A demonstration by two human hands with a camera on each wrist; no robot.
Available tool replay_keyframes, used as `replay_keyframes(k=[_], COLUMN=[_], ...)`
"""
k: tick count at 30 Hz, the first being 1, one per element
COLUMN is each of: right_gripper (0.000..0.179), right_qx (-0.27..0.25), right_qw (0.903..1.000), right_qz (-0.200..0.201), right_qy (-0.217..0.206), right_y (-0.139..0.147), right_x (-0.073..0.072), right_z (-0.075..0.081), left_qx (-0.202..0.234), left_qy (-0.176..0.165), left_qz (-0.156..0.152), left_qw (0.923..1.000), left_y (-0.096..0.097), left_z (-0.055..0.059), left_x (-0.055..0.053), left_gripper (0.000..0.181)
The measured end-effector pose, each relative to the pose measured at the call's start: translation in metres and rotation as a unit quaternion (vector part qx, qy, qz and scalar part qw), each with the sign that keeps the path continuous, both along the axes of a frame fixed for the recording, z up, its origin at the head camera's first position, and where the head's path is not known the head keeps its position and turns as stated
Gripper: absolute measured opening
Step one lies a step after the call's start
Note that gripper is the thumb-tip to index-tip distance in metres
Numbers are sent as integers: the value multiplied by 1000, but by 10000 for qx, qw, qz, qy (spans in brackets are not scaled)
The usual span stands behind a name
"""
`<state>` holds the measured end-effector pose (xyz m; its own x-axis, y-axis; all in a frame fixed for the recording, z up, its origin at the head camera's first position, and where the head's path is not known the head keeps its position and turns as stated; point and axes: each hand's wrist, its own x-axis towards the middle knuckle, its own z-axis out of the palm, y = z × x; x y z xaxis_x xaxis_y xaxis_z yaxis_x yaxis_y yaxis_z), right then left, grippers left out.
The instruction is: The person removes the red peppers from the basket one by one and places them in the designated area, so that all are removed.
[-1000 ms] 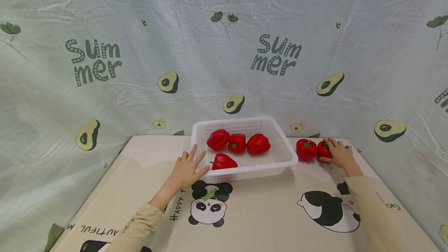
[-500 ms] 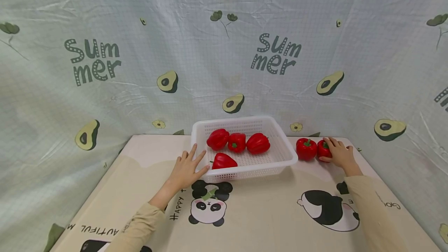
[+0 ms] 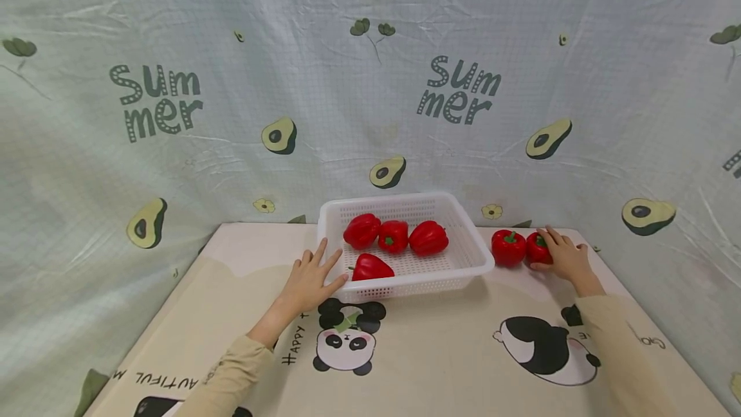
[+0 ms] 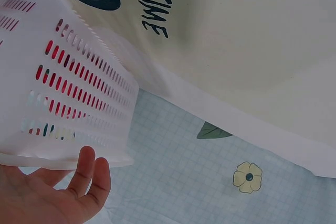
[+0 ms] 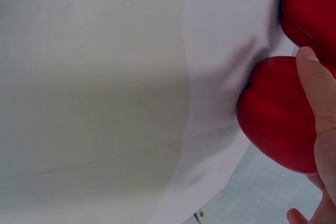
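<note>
My right hand [image 3: 569, 259] grips a red bell pepper [image 3: 536, 248] at the table's back right, thumb on the near side and fingers on the far side. In the right wrist view the thumb lies along this pepper's [image 5: 281, 111] smooth skin, low over the cloth. Another red bell pepper [image 3: 508, 248] stands against it on the left, green stem up. My left hand [image 3: 309, 280] rests with spread, fairly straight fingers on the left rim of a white plastic basket [image 3: 471, 269]. The left wrist view shows two fingertips against the basket's slotted wall [image 4: 113, 108].
Inside the basket lie several red bell peppers, three in a back row and one pepper [image 3: 372, 268] near the front left. A panda-print cloth [image 3: 434, 352] covers the table. A pale curtain [image 3: 324, 95] with avocado prints hangs close behind the table's back edge.
</note>
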<state>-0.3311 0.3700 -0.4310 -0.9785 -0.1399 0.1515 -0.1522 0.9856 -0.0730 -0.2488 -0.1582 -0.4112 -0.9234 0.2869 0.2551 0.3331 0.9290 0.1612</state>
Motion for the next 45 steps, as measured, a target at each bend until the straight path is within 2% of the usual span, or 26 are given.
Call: replay_keyframes(k=[12, 16, 22, 30, 35, 41, 45], right_gripper=[81, 78, 69, 59, 55, 55, 56], right_qx=[122, 86, -291, -579, -474, -449, -473], right_qw=[9968, 9937, 9863, 9743, 9670, 9701, 9688], right_qz=[349, 448, 821, 1500, 1852, 2002, 2139], right_qy=[714, 1020, 1398, 1578, 1684, 1301, 1162], right_y=[-8, -24, -60, -105, -130, -153, -164], right_x=[14, 21, 30, 32, 29, 23, 16], right_z=[13, 22, 34, 36, 36, 34, 33], left_qx=[37, 52, 39, 37, 40, 77, 85], left_qy=[46, -20, -64, -72, -47, -135, -20], left_qz=[-10, 10, 80, 42, 52, 52, 43], left_qw=[10000, 10000, 9999, 10000, 10000, 9999, 10000], left_y=[1, 1, 1, 1, 1, 2, 2], left_z=[0, 0, 1, 0, 1, 1, 1], left_x=[-2, 0, 1, 0, 0, 1, 1], left_gripper=[59, 59, 59, 60, 60, 60, 59])
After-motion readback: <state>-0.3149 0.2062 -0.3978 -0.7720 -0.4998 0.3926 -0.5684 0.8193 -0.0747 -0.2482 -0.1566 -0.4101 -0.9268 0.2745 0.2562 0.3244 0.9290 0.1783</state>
